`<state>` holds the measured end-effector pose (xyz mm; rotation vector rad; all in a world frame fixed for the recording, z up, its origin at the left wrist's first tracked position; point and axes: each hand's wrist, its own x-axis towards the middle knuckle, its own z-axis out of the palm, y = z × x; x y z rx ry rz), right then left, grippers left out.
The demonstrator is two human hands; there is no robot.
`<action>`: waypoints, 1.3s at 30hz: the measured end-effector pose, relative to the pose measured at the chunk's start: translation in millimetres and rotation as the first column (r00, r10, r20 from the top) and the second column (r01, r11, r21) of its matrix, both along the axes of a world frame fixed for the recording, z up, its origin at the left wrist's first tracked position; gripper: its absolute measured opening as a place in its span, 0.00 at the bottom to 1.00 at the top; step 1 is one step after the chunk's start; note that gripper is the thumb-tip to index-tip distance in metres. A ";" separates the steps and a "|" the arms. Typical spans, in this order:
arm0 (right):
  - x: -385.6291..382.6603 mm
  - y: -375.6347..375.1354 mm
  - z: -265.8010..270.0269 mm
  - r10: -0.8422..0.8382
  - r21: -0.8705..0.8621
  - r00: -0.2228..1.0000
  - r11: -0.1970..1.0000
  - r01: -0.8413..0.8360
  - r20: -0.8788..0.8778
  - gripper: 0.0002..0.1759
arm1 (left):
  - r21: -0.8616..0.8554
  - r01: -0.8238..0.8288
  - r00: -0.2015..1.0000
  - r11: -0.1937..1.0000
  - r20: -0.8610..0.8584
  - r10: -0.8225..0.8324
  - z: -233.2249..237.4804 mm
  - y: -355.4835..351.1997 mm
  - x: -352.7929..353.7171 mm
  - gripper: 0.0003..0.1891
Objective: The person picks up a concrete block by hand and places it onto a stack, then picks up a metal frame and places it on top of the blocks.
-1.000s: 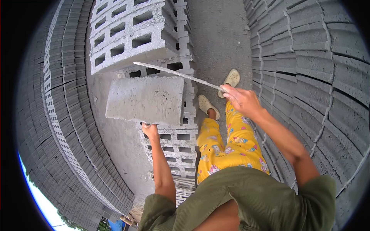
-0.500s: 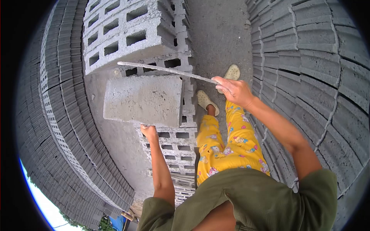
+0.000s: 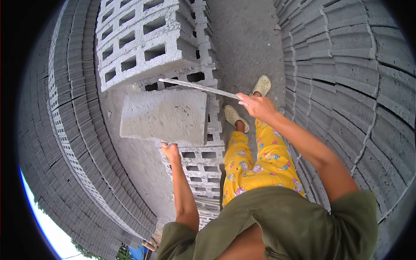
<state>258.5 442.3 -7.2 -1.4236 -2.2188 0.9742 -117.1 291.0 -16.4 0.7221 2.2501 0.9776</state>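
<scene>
My left hand [image 3: 170, 152] is closed at the near edge of a grey concrete block [image 3: 164, 116], fingers curled under and hidden by it. The block's broad flat face is turned up, over the row of hollow blocks. In my right hand [image 3: 258, 107] is one end of a long, thin, grey-crusted bar [image 3: 197, 86]. Its free end points left, just past the block's far edge, close to the stacked hollow blocks [image 3: 143, 32].
More hollow blocks [image 3: 201, 168] run toward me beneath the held one. A tall wall of stacked blocks [image 3: 346, 78] rises on the right, and long stacked rows [image 3: 82, 108] curve along the left. My feet stand on the concrete floor [image 3: 242, 39] between stacks.
The bar has moved to the right along the block's far edge, its free end now nearer my right hand. My left hand keeps its hold on the block, which has barely shifted.
</scene>
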 end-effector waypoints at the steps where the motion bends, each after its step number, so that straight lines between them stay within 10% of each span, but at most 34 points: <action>1: 0.5 2.4 -6.0 0.037 -0.025 0.997 0.999 -0.036 0.064 0.18 | 0.010 -0.022 1.000 1.000 -0.001 0.022 4.9 0.7 4.2 0.09; 24: 4.9 -23.2 57.7 -0.155 -0.101 0.981 0.985 0.143 -0.117 0.07 | -0.008 -0.060 0.997 0.998 0.037 0.060 0.0 0.8 13.3 0.06; 32: -24.3 -17.0 -19.4 -0.145 -0.013 0.989 0.989 0.145 0.000 0.15 | 0.003 -0.110 0.992 0.994 0.064 0.110 -9.5 -1.9 9.4 0.10; 39: -17.2 -14.1 51.0 -0.152 -0.023 0.986 0.988 0.150 -0.063 0.15 | 0.085 -0.031 0.999 0.996 -0.008 0.032 11.1 20.4 19.7 0.08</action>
